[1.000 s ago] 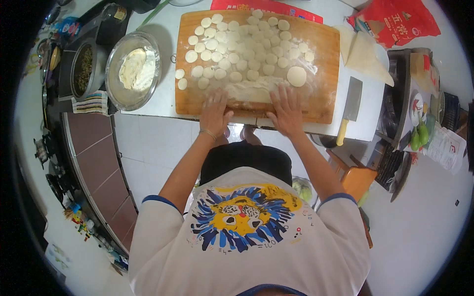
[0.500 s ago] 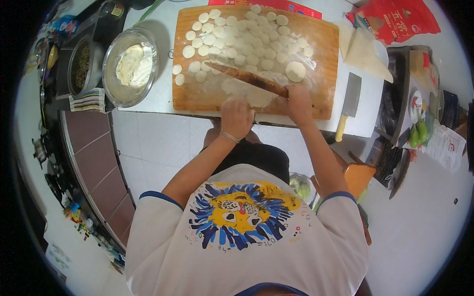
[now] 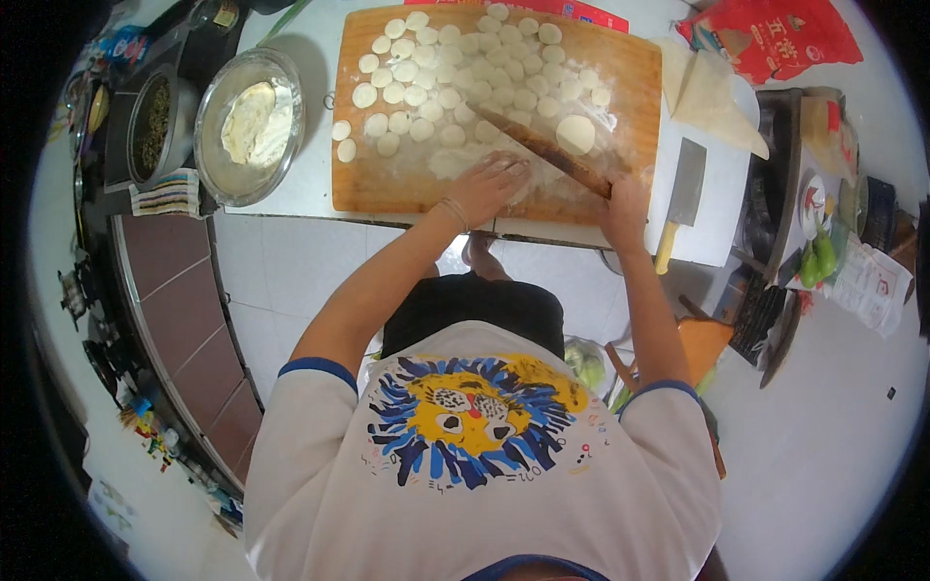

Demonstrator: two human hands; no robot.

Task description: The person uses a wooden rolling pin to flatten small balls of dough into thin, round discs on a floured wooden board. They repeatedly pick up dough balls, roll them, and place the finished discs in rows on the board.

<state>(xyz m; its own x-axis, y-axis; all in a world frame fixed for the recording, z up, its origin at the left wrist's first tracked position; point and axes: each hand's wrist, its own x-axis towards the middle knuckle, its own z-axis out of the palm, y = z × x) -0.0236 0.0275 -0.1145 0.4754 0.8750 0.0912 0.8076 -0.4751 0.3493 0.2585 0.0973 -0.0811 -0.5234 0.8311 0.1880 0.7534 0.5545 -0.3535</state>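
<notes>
The left hand (image 3: 489,186) lies flat with fingers spread on a floury patch of the wooden board (image 3: 387,189), near its front edge. The right hand (image 3: 625,201) has its grip closed around the near end of a thin wooden rolling pin (image 3: 538,147), which lies slanted across the board. Small round dough pieces (image 3: 426,73) cover the far part. A steel bowl (image 3: 218,169) stands on the white worktop (image 3: 305,184) at the left, and a cleaver (image 3: 686,184) lies at the right.

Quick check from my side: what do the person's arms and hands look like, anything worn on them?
Both forearms are bare and both hands ungloved. The left hand has a thin band around its wrist; the right hand shows no ring or watch that I can make out. The upper arms are covered by short white T-shirt sleeves edged with a blue band.
</notes>
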